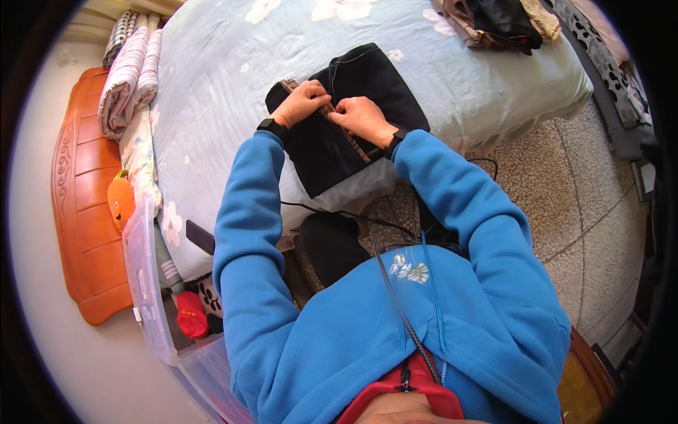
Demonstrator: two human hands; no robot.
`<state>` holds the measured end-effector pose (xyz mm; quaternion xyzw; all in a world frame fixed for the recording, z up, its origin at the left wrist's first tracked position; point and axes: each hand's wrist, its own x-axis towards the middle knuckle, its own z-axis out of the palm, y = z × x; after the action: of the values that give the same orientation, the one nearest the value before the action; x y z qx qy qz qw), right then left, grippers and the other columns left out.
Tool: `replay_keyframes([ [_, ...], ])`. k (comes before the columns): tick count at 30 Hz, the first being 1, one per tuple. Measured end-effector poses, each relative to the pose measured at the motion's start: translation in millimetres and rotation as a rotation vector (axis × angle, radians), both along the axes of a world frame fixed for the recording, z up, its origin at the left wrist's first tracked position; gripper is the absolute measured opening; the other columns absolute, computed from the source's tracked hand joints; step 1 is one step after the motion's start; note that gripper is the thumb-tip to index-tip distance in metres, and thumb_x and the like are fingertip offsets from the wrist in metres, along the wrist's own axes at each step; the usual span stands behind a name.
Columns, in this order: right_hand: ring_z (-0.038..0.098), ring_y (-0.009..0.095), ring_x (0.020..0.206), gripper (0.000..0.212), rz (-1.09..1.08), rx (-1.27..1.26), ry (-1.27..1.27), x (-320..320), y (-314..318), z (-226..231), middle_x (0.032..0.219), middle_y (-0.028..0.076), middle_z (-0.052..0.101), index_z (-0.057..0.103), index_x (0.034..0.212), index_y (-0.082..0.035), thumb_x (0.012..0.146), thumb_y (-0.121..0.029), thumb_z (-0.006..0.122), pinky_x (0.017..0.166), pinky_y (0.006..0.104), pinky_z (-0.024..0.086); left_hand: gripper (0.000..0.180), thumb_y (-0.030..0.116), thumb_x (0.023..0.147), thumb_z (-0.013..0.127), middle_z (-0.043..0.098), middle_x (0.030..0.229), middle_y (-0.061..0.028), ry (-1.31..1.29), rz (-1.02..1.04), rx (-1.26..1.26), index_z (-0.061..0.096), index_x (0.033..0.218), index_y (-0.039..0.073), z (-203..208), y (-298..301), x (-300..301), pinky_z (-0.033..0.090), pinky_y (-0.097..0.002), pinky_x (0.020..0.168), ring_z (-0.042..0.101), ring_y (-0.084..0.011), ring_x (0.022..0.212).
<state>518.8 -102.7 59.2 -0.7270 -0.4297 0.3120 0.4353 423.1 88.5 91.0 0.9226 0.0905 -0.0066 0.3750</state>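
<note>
A folded black garment (381, 85), seemingly trousers, lies on the edge of the bed before me. Along its middle runs a narrow brown patterned strip of cloth (357, 146); whether it is part of the garment I cannot tell. My left hand (302, 103) pinches the strip near its far end, fingers pressed together. Just to the right, my right hand (364, 119) is closed on the same strip, with thumb and fingertips meeting on it. The two hands are close together, and the cloth under the fingers is partly hidden.
The bed's pale blue flowered sheet (219, 78) surrounds the garment. Dark and brown clothes (498, 25) are piled at the far right. A dark phone (200, 237) lies by my left arm, near a clear plastic bin (145, 275). Rolled bedding (123, 88) stands at the left.
</note>
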Motion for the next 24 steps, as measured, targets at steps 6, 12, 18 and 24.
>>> replay_keyframes([
  [6,0.070,0.037,0.087,0.023,0.017,0.023,-0.200,-2.3,-1.0,-8.9,0.087,0.018,0.073,0.075,0.097,-0.006,0.083,-0.022,0.068,0.079,0.0434,0.055,0.025,0.021,0.092,0.070,0.063,0.089,-0.0111,-0.032,-0.042,0.082,0.069,0.086,-0.003,-5.3,1.2,0.9,0.049,-0.0343,0.082,0.061,-0.0263,0.091],
  [12,0.072,0.023,0.076,0.018,0.145,-0.133,0.243,17.2,5.8,-9.9,0.076,0.013,0.072,0.072,0.088,0.000,0.086,-0.015,0.064,0.067,0.0349,0.058,0.021,0.020,0.090,0.069,0.062,0.089,-0.0110,-0.069,-0.100,0.212,0.070,0.085,-0.001,-20.4,5.5,5.6,0.049,-0.0362,0.083,0.060,-0.0282,0.092],
  [18,0.070,0.022,0.062,0.018,0.090,-0.155,0.403,19.6,6.5,-4.3,0.074,0.012,0.069,0.068,0.086,0.003,0.084,-0.014,0.065,0.057,0.0337,0.058,0.016,0.022,0.083,0.071,0.064,0.087,-0.0098,-0.199,-0.126,0.427,0.076,0.083,0.006,-40.3,6.3,10.4,0.049,-0.0416,0.080,0.060,-0.0303,0.089],
  [24,0.071,0.025,0.061,0.019,0.158,-0.217,0.202,15.6,-0.6,0.6,0.073,0.016,0.071,0.072,0.082,0.005,0.081,-0.014,0.067,0.058,0.0349,0.059,0.015,0.022,0.083,0.071,0.065,0.089,-0.0086,-0.204,-0.104,0.488,0.077,0.085,0.008,-48.0,5.5,9.8,0.049,-0.0417,0.082,0.059,-0.0312,0.090],
])
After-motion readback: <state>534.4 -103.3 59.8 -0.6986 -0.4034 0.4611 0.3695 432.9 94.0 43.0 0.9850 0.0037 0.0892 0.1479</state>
